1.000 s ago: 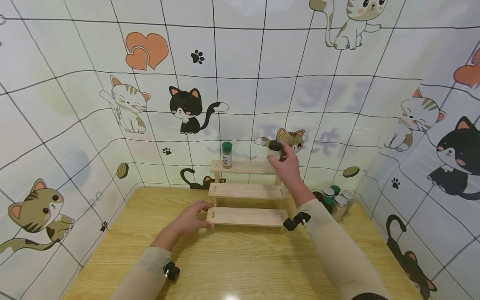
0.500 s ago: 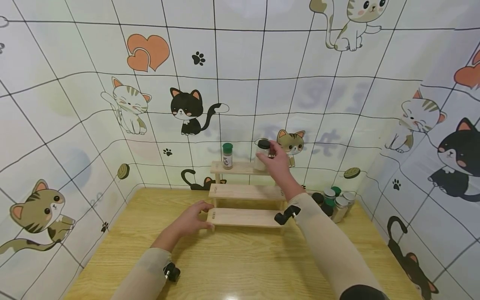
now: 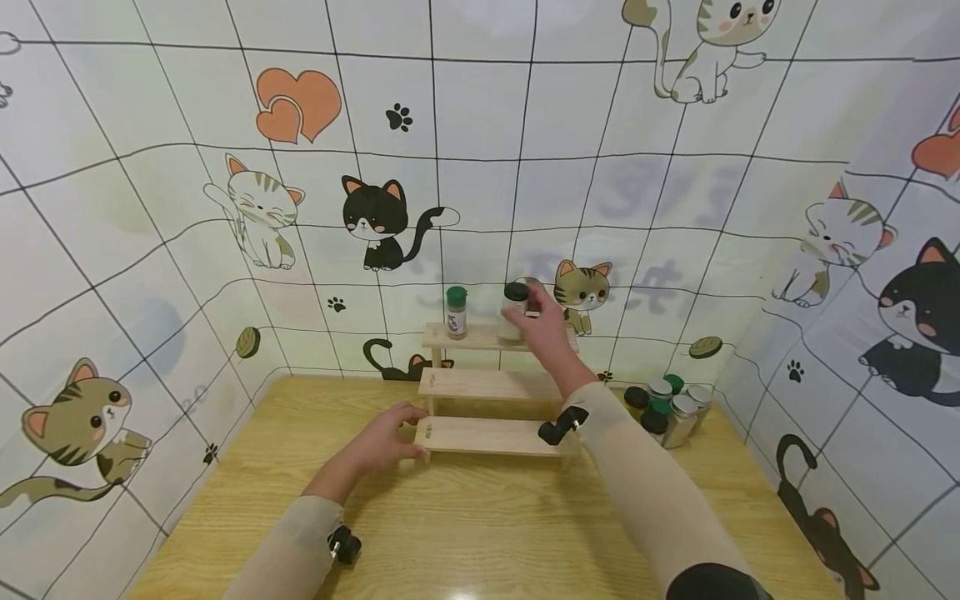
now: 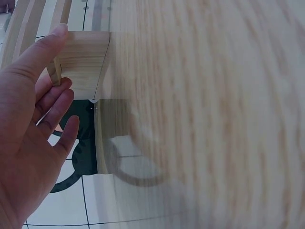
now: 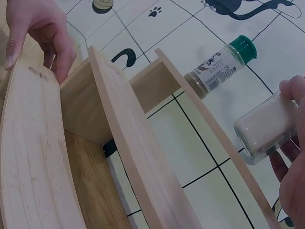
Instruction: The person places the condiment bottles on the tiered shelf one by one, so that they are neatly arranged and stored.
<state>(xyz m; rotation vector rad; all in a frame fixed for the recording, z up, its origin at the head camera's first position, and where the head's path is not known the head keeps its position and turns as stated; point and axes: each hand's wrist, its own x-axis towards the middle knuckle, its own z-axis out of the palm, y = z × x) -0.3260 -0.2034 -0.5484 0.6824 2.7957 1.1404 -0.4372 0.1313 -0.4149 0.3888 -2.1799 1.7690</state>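
A three-tier wooden rack (image 3: 491,384) stands on the table against the wall. My left hand (image 3: 384,440) grips the left end of its lowest shelf, the thumb on top and fingertips below the edge in the left wrist view. High at the right, my right hand (image 3: 549,332) holds a clear glass spice jar (image 5: 267,126) with a black lid (image 3: 516,291) and whitish contents. The jar is upright, its base right at the top shelf. Left of it on that shelf stands a green-capped spice bottle (image 5: 221,67) with a printed label. The middle and lowest shelves bear nothing.
Several more spice jars (image 3: 681,417) with black, green and silvery lids stand grouped on the wood-grain table (image 3: 465,517), right of the rack. A cat-print wall covering (image 3: 480,192) encloses the back and both sides.
My right hand has carried the black-lidded jar left along the top shelf, closer to the green-capped bottle. My left hand has kept its grip on the rack.
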